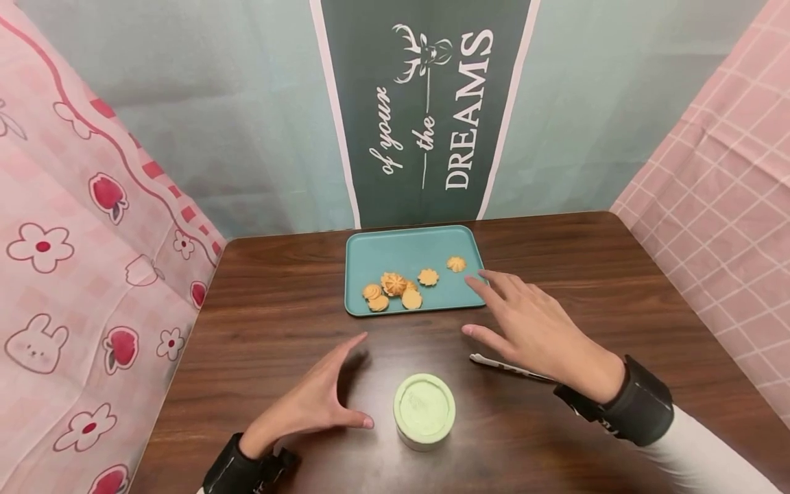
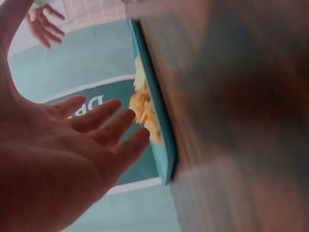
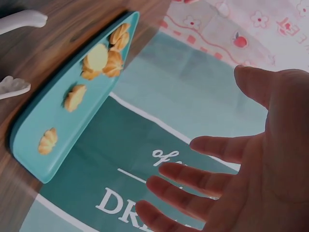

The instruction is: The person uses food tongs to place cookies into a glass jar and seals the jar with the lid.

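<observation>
My left hand (image 1: 311,401) hovers over the table to the left of a round, pale green lidded container (image 1: 424,410), fingers spread and touching nothing. Closer to the tray's front right corner, my right hand (image 1: 533,326) is held in the air with its fingers extended. Partly beneath it lies a white, slim utensil (image 1: 506,367); in the right wrist view two pale tips (image 3: 17,87) show, looking like tongs. A teal tray (image 1: 401,250) holds several golden piped cookies (image 1: 393,283), mostly clustered at its front left. One cookie (image 1: 456,263) sits apart near the right side.
The dark wooden table (image 1: 265,329) meets a fabric backdrop (image 1: 432,103) with lettering just behind the tray. Pink patterned cloth (image 1: 92,274) borders the left side, and a pink checked cloth (image 1: 728,206) borders the right.
</observation>
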The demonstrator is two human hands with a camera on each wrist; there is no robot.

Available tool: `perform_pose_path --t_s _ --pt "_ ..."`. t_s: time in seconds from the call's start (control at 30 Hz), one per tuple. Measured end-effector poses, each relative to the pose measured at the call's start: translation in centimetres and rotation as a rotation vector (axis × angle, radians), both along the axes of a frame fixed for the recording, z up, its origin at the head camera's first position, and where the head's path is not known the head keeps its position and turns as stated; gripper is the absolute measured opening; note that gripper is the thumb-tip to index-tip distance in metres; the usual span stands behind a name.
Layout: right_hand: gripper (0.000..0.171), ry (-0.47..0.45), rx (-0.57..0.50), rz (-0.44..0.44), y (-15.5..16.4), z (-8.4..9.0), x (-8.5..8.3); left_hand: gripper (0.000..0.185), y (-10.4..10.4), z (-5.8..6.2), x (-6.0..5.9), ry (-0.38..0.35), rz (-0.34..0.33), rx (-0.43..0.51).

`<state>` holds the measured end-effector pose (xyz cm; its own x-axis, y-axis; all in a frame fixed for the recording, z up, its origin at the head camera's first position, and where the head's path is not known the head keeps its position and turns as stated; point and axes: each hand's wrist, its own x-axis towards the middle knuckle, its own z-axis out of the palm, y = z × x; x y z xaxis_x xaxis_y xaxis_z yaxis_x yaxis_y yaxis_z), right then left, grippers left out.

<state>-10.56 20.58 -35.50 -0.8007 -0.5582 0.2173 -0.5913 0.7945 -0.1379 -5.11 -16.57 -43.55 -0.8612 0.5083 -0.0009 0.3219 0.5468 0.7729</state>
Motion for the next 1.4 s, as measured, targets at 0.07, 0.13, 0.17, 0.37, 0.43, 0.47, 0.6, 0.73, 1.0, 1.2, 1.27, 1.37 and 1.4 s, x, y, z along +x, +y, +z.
perform_pose_path --t_s 0.07,0.13,0.17,0.37,0.43,0.47,0.6,0.73,1.0,1.2,1.27,1.37,1.4 --pt "0.077 0.001 -0.002 0.009 -0.2 0.1 0.1 0.126 0.3 -0.4 0.1 -0.003 -0.025 0.022" --pt "0.078 -0.001 -0.002 0.014 -0.4 0.2 0.3 0.128 0.6 -0.7 0.2 -0.005 -0.048 0.040" --pt "0.078 0.000 -0.002 0.017 -0.4 0.3 0.3 0.128 0.8 -0.8 0.3 -0.012 -0.055 0.047" --pt "0.080 0.007 0.016 0.032 -1.0 0.6 0.7 0.131 1.6 -1.6 0.6 -0.063 -0.095 0.099" --pt "0.080 0.012 0.022 0.040 -1.2 0.7 0.9 0.130 1.8 -1.7 0.6 -0.078 -0.107 0.123" --pt "0.080 0.014 0.024 0.044 -1.3 0.8 0.9 0.130 1.9 -1.8 0.6 -0.079 -0.116 0.136" --pt "0.079 0.040 0.033 0.072 -1.7 1.1 1.3 0.129 2.5 -2.3 0.6 -0.040 -0.159 0.197" --pt "0.080 0.072 0.050 0.099 -2.2 1.4 1.8 0.130 3.1 -2.9 0.6 -0.015 -0.207 0.231" --pt "0.081 0.085 0.063 0.157 -3.1 1.9 2.8 0.131 4.1 -3.4 0.6 -0.063 -0.243 0.265" --pt "0.081 0.108 0.066 0.198 -3.9 2.2 3.4 0.128 4.7 -3.3 0.5 -0.099 -0.245 0.253" --pt "0.081 0.112 0.076 0.208 -4.2 2.2 3.6 0.128 4.8 -3.3 0.5 -0.113 -0.249 0.252" --pt "0.082 0.110 0.092 0.221 -4.5 2.3 4.0 0.127 5.0 -3.4 0.4 -0.133 -0.258 0.251" --pt "0.082 0.108 0.097 0.225 -4.6 2.3 4.2 0.126 5.0 -3.4 0.4 -0.133 -0.262 0.249"
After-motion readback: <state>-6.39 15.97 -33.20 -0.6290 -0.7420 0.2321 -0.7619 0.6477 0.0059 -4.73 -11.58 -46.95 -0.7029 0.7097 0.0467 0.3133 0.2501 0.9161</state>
